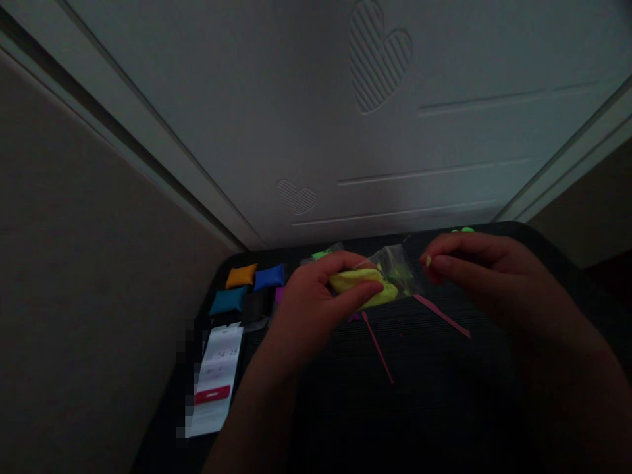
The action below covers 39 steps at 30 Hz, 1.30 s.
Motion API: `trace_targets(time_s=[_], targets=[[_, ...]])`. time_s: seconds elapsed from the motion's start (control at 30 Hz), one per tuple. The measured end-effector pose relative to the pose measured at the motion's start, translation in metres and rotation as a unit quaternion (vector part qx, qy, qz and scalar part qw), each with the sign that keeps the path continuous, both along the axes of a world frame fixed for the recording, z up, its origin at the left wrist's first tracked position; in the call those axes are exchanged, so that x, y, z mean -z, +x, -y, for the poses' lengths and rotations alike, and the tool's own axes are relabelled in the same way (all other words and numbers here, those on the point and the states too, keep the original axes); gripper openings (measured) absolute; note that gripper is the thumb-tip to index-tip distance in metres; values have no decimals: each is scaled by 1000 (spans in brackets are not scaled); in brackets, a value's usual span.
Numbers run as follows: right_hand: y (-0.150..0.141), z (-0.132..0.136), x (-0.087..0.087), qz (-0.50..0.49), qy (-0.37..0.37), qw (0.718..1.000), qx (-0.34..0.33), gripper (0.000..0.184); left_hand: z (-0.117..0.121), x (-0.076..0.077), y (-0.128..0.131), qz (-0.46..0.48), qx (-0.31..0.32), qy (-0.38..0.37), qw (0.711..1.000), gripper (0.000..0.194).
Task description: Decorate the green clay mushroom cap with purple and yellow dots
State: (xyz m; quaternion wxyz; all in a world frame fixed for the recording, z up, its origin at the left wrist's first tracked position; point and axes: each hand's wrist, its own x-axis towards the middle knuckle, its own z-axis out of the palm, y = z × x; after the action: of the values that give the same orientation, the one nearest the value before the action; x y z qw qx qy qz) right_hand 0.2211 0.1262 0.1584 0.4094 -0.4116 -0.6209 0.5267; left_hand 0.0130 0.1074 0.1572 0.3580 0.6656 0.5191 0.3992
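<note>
My left hand is closed around a clear plastic bag of yellow modelling clay, with the thumb pressed on its front. The bag's clear end points right, with small bits of clay inside. To the right of it, my right hand pinches a tiny piece of yellow clay between thumb and finger, apart from the bag. Beneath the hands, a thin pink modelling tool and a wider pink tool lie on the dark table.
Packets of clay in orange, blue, teal and black lie at the table's left. A phone with a lit screen is in front of them. Green pieces sit at the back. A white panel stands behind the table.
</note>
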Motion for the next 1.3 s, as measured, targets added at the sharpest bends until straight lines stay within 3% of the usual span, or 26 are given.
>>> trace_targets(time_s=[0.13, 0.27, 0.6, 1.1, 1.3], targets=[[-4, -6, 7, -108, -91, 990, -6, 5, -1, 0, 0, 1, 0, -8, 1000, 20], [-8, -9, 10, -168, -125, 978, -16, 9, -2, 0, 0, 8, 16, -8, 1000, 20], [-10, -11, 10, -159, -101, 982, 27, 7, -2, 1, 0, 13, 17, -18, 1000, 20], [-2, -10, 9, -179, -60, 982, 1, 10, -3, 3, -3, 12, 7, -35, 999, 24], [-3, -9, 8, -145, -34, 989, 19, 6, -3, 6, -2, 27, -10, -35, 999, 23]])
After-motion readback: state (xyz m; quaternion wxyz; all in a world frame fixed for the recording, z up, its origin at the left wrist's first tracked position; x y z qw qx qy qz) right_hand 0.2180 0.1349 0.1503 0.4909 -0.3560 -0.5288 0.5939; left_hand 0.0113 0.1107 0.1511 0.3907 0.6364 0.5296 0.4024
